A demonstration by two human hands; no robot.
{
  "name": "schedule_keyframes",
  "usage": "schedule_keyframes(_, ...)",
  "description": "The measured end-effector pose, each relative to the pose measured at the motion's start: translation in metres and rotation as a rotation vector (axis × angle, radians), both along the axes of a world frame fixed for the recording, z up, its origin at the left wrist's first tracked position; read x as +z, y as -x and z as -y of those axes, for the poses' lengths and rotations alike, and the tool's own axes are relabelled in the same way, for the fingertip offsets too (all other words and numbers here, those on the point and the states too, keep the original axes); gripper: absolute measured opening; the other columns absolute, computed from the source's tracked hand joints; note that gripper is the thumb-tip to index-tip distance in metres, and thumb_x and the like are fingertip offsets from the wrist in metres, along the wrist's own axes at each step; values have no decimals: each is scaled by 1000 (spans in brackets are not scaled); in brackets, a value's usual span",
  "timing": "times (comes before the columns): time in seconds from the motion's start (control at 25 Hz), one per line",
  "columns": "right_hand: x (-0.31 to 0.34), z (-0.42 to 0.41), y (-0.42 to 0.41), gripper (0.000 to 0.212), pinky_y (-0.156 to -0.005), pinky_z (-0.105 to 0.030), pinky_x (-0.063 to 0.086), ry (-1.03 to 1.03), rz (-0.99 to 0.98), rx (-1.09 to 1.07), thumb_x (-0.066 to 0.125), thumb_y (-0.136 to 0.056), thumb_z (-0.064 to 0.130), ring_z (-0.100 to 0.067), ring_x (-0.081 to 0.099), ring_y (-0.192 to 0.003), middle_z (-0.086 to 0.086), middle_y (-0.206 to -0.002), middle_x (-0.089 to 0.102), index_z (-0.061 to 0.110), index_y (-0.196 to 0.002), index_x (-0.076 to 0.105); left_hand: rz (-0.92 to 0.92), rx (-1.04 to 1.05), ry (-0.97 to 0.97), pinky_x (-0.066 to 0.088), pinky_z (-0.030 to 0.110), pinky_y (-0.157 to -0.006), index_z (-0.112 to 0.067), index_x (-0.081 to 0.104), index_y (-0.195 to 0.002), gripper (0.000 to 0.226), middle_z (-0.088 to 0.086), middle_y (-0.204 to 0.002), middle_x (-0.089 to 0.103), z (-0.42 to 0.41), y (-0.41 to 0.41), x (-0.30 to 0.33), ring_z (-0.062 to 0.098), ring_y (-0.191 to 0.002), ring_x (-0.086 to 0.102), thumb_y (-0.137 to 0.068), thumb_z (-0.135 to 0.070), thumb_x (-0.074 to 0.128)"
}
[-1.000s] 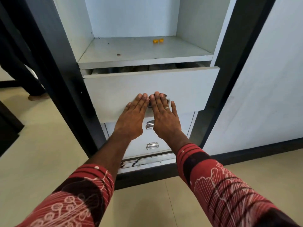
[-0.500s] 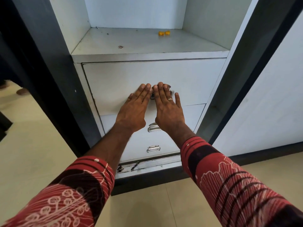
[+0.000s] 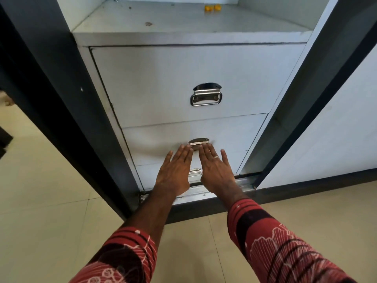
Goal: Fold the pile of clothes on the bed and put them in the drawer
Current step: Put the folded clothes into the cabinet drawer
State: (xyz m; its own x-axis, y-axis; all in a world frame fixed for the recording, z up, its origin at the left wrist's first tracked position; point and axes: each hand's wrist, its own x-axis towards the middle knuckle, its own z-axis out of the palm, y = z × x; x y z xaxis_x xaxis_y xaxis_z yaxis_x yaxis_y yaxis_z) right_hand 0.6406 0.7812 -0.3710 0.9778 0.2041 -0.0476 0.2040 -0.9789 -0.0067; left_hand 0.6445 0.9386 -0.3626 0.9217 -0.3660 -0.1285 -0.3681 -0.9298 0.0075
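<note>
The white top drawer (image 3: 163,82) of the wardrobe is closed flush, and its metal handle (image 3: 206,97) hangs free. My left hand (image 3: 174,170) and my right hand (image 3: 215,168) are side by side below it, fingers straight, in front of the second drawer (image 3: 234,131) near its handle (image 3: 199,142). Whether the fingertips touch that drawer's front I cannot tell. Neither hand holds anything. A ring sits on one right finger. No clothes are in view.
A white shelf (image 3: 183,23) above the drawers carries two small orange bits (image 3: 212,7). Black wardrobe frames (image 3: 51,99) stand on both sides, with a sliding-door rail (image 3: 204,190) at the bottom. Beige floor tiles (image 3: 40,201) lie below.
The top drawer, open a second ago, has been pushed closed. Both hands have since left it and dropped to the second drawer. The view has moved closer and tilted down.
</note>
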Motion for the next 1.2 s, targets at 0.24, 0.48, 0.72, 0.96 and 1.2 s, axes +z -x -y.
schedule_keyframes(0.24,-43,3,-15,89,-127,-48,-8,-20,-79,56,46,-100,25,-20,-19,-156,-4,-170,-20,16,-160,-19,-83,5,13,-10,43,-125,-15,-18,-160,102,3,-168,-24,16,-10,-37,19,-154,-23,-98,-33,61)
schedule_keyframes(0.48,-48,1,-29,70,-110,-58,33,54,173,12,51,-86,19,-30,47,-139,-11,-155,47,11,-155,37,44,13,58,-10,45,-126,-15,-18,-160,105,3,-168,-24,17,-17,-53,18,-153,-24,-93,-21,63)
schedule_keyframes(0.72,-26,-11,-55,10,-85,-50,42,23,459,77,61,-81,18,-32,65,-87,-8,-78,71,19,-77,70,39,29,68,-7,53,-126,-17,-14,-161,106,2,-170,-18,21,-13,-52,17,-154,-21,-90,-22,64)
schedule_keyframes(0.96,-33,8,-41,40,-90,-51,47,-6,353,32,60,-77,11,-32,61,-111,-9,-122,62,16,-117,63,187,45,77,-6,50,-125,-14,3,-163,99,5,-171,5,33,-15,-29,23,-158,-4,-91,-29,69)
schedule_keyframes(1.2,-29,6,-30,64,-102,-46,49,-151,159,41,74,-65,14,-35,55,-128,-14,-126,65,5,-126,60,154,76,114,-11,51,-124,-15,-4,-162,106,3,-172,-4,33,-11,-38,21,-157,-14,-92,-45,68)
